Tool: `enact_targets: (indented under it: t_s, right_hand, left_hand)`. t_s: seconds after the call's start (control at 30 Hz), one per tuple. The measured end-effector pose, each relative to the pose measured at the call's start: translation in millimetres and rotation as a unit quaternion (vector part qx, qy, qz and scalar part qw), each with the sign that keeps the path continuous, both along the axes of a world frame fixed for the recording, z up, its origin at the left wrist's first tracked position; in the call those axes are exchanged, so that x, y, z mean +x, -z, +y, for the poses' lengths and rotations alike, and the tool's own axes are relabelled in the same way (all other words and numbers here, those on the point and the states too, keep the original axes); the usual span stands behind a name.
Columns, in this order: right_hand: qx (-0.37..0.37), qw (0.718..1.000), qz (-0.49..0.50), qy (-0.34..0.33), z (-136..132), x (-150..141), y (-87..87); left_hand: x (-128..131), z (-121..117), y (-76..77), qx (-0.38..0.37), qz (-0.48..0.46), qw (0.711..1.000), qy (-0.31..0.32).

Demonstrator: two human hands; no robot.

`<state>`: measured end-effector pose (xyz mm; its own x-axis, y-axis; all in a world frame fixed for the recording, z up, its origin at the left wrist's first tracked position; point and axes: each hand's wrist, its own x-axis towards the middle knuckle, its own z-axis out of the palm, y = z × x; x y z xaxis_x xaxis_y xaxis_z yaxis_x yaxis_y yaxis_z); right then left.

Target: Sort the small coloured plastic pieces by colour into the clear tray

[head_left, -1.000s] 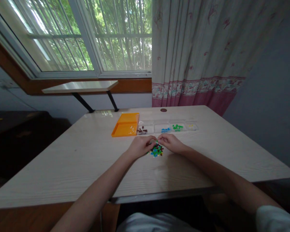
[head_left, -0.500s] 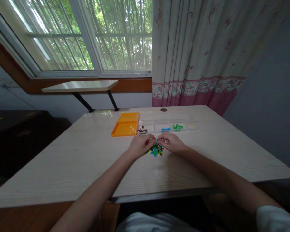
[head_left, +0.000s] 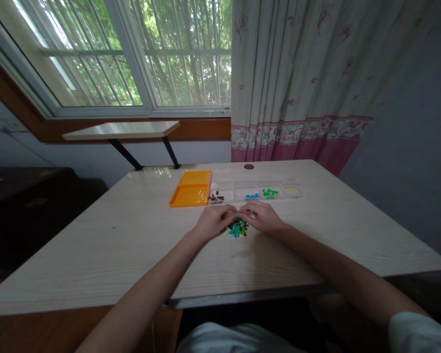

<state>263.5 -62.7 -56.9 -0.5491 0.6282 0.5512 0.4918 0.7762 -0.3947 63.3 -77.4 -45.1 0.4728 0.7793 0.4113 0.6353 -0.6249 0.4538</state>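
Observation:
My left hand and my right hand meet fingertip to fingertip above the middle of the table. Both are closed in a pinch, with a tiny green plastic piece showing between them; its exact shape is too small to tell. Right below the fingers lies a loose pile of small plastic pieces in green, blue, dark brown and yellow. My left fingers partly cover the pile's left side. Behind the hands stands a row of clear compartments holding sorted pieces: dark brown, blue, green and yellow.
Left of the clear compartments an orange tray holds several white pieces. A raised shelf on black legs stands at the table's back left. Near the back edge sits a round brown cable-hole cover. The wooden table ends close to my body.
Both hands stay at the same spot over the pile, still pinched together. Only very slight finger movement shows; the pile and the compartments look the same.

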Motion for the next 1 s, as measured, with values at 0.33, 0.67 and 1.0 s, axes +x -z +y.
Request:
enact_targets:
  t_s: [0.33,0.67,1.0]
  right_hand:
    - [0.054,0.995,0.056,0.058,1.1,12.4,-11.4]
    - [0.071,0.993,0.060,0.073,1.5,14.5,-11.7]
    - [0.066,0.994,0.060,0.067,1.4,15.4,-13.3]
  left_hand:
    - [-17.3,11.1,-6.0,-0.026,0.076,0.997,0.006]
    - [-20.8,14.3,-2.9,-0.047,0.125,0.990,0.053]
    - [-20.0,13.0,1.0,-0.055,0.122,0.989,0.068]
